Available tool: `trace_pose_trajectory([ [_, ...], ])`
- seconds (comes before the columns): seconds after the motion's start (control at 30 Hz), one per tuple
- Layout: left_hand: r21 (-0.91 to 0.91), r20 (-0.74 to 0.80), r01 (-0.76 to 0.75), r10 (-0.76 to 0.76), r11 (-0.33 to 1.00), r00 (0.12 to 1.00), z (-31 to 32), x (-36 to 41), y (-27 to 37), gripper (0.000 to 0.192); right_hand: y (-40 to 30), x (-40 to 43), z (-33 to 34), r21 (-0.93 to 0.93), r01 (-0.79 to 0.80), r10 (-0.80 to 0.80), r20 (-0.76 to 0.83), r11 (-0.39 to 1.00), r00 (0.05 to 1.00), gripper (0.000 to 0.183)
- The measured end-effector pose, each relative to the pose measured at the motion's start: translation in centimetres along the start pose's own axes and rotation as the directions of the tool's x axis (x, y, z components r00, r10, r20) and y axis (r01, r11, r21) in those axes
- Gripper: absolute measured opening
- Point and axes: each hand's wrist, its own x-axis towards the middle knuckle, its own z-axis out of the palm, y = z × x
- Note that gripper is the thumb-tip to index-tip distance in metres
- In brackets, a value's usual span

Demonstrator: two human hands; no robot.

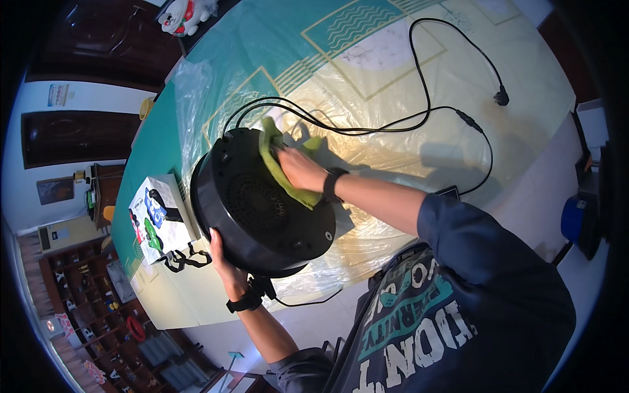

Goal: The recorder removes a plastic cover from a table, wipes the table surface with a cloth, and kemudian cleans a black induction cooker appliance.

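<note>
A round black appliance (pixel 236 196) with a vented plastic base is tilted on the table, its underside facing up and toward me. My left hand (pixel 223 258) grips its lower left rim, the thumb along the side. My right hand (pixel 300 169) holds a green cloth (pixel 275 164) against the upper right of the base. The fingertips are partly hidden by the cloth. A black power cord (pixel 363 131) runs from behind the appliance.
Clear plastic film (pixel 196 93) covers part of the patterned table cover (pixel 275 39). The cord loops to a plug (pixel 501 97) at the upper right. A printed box or bag (pixel 164 216) with black straps stands left of the appliance. A small black device (pixel 448 191) lies beside my right arm.
</note>
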Motion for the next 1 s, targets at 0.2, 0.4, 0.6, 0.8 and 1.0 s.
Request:
trace_pose_trajectory([
  [0.2,-0.056,0.048,0.016,-0.013,0.998,0.999,-1.4,0.3,-0.1,0.051,-5.7,-1.2,2.4,0.350,0.359,-0.235,-0.350,0.865,0.907,0.042],
  [0.4,-0.030,0.094,-0.049,0.052,0.998,0.994,-1.2,0.4,-0.8,0.049,1.2,4.7,3.0,0.141,0.283,-0.212,-0.382,0.949,0.900,0.040],
  [0.6,-0.037,0.062,-0.019,0.021,0.999,0.998,-1.9,0.6,-1.0,0.049,1.6,4.7,2.9,0.215,0.072,-0.001,-0.317,0.974,0.948,0.027],
  [0.8,0.002,0.056,-0.035,0.035,0.999,0.998,-1.9,0.4,-0.7,0.050,-1.6,4.5,2.3,0.156,0.391,-0.290,-0.443,0.907,0.849,0.034],
  [1.0,-0.027,-0.001,-0.028,0.028,0.999,1.000,-0.8,1.1,0.0,0.051,5.9,3.9,2.2,-0.137,0.146,-0.172,-0.197,0.980,0.965,0.026],
])
